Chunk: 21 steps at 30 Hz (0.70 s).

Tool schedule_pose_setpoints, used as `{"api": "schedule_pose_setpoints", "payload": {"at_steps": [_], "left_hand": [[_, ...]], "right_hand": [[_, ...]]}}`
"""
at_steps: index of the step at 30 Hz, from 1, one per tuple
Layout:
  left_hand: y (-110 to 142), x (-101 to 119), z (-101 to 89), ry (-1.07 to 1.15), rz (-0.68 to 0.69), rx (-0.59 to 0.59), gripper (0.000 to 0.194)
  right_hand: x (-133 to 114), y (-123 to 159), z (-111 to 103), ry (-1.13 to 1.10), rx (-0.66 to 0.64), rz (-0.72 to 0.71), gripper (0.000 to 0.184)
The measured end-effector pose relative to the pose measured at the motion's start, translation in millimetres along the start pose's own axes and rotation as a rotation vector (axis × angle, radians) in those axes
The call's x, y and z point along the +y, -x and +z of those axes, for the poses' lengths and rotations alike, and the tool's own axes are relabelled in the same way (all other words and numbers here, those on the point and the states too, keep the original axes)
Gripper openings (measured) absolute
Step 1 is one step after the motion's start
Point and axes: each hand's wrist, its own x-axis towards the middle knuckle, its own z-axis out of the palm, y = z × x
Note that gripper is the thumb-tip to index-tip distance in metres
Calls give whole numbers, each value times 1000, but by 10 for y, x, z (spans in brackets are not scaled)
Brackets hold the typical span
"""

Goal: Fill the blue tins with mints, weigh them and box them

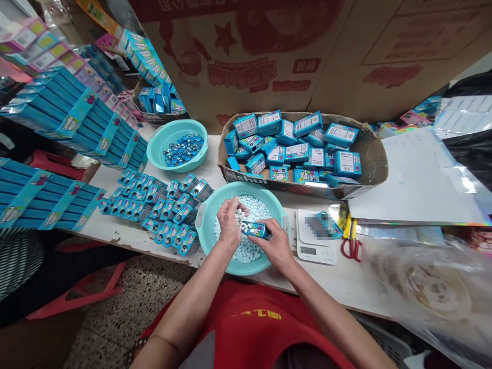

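My left hand (229, 224) is cupped round some small white candies over a turquoise basin (207, 241). Pale loose candies (251, 251) fill the bottom of that basin. Tilted just above them is a small blue candy box (257, 229), gripped by my right hand (277, 243) at its right end. The box's open end is close beside my left fingers, and white candies show at it. Left of the basin stand rows of similar blue candy boxes (169, 212) with round holes on top.
Behind the basin, a cut-down carton (369, 179) holds many blue boxes. A second turquoise basin (154, 148) contains blue and silver caps. To the right lie a white scale (319, 253) and red-handled scissors (351, 249). Stacked blue packs (69, 118) stand at left, near a seated person's striped sleeve (15, 261).
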Motion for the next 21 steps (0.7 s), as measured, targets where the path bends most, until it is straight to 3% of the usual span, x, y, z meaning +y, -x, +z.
{"api": "schedule_pose_setpoints", "payload": {"at_steps": [8,14,18,21], "left_hand": [[25,10,7,-23,60,-12,31],[50,-34,1,-67,-12,-24,32],[70,-58,-8,-61,61,-31,33],[22,-138,-20,-115,60,12,37]], "right_hand": [[-115,13,-47,0,38,-23,28],[-112,31,-43,-8,34,26,26],[-120,57,-44,-34,44,-8,26],[-44,45,0,-68,51,56,27]]}}
